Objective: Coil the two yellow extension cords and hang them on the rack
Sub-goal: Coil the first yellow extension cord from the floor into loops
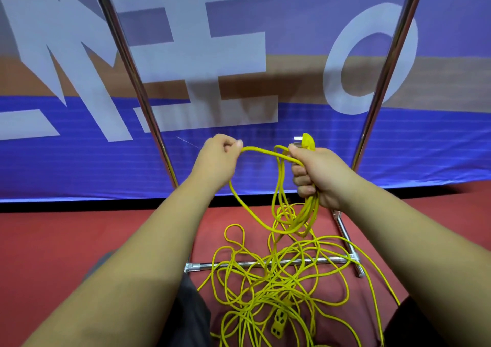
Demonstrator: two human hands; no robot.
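Forearms (132,253) out: right hand (321,176) grips cord coils (292,221), left hand (215,158) pinches strand (260,150).

Tangled yellow cords (268,288) and rack base (265,263) on red floor (66,240).

Yellow cords (268,288), chrome rack (265,263), red floor (66,235), blue-and-white banner (398,147)

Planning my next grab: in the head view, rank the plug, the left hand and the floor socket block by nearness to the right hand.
1. Plug: sticks out atop the right hand, touching it.
2. Left hand: beside it, across the cord.
3. Socket block: down on the floor.
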